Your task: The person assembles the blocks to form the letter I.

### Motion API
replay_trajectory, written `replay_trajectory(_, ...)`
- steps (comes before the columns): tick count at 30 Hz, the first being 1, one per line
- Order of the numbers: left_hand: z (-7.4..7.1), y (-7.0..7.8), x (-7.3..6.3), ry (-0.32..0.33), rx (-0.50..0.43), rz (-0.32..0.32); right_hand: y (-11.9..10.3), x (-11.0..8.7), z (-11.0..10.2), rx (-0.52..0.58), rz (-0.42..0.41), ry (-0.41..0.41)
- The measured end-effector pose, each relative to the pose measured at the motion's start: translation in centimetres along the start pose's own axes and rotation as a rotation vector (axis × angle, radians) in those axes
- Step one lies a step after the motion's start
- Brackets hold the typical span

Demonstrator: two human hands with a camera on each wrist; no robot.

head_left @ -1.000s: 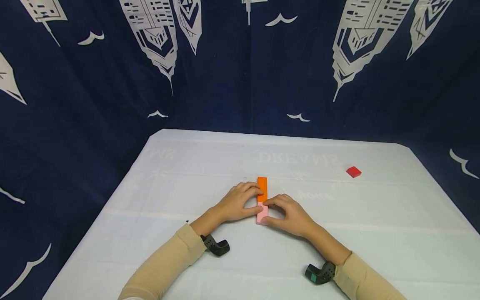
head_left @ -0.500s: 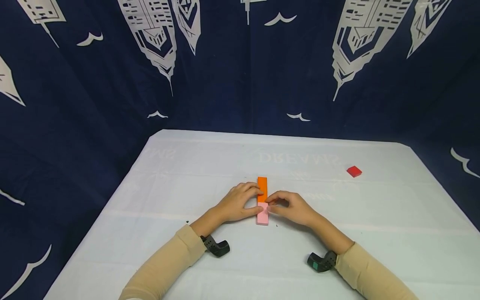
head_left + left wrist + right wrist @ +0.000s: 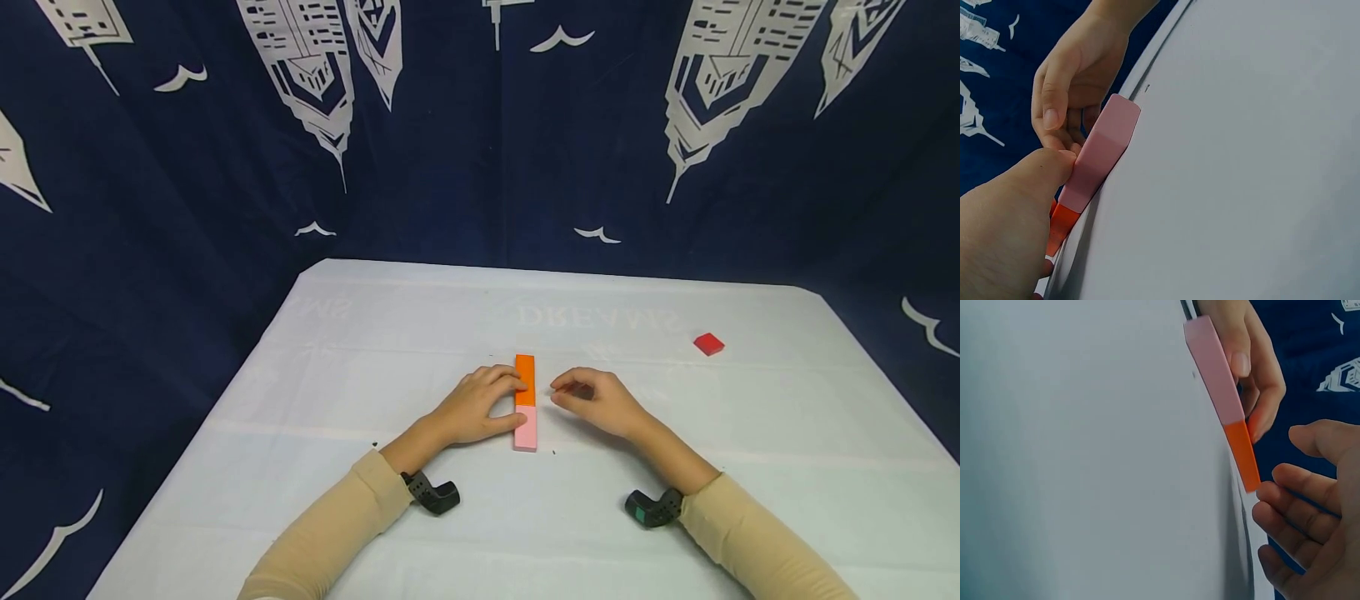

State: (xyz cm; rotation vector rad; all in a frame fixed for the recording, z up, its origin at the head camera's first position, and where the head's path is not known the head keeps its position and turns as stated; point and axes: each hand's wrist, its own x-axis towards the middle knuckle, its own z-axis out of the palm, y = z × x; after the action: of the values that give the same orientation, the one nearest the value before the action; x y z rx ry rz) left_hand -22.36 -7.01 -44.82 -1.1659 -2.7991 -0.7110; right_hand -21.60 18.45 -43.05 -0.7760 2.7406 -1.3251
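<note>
An orange block (image 3: pixel 525 379) and a pink block (image 3: pixel 526 433) lie end to end in one straight line on the white table, orange at the far end. My left hand (image 3: pixel 474 406) rests against their left side. Its thumb touches the pink block and its fingertips touch the orange one, which they partly cover. My right hand (image 3: pixel 600 402) is apart from the blocks, just to their right, its fingers loosely bent and nothing in them. In the right wrist view the right fingers (image 3: pixel 1300 487) are spread and relaxed beside the orange end.
A small red block (image 3: pixel 708 343) lies farther back on the right of the white table (image 3: pixel 337 517). Beyond the table's back edge hangs a dark blue cloth (image 3: pixel 450 192) with white printed buildings and birds. A tiny dark speck (image 3: pixel 554 452) lies near the pink block.
My right hand has let go of the pink block and drawn back to the right and slightly farther away. The left hand and both lined-up blocks have stayed in place.
</note>
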Motion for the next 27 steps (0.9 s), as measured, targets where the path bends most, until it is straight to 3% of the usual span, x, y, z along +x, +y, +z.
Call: replay_trajectory(27, 0.1, -0.3, 0.0, 0.005, 0.001, 0.014, 3.6, -0.1, -4.9, -0.127, 0.146, 0.118)
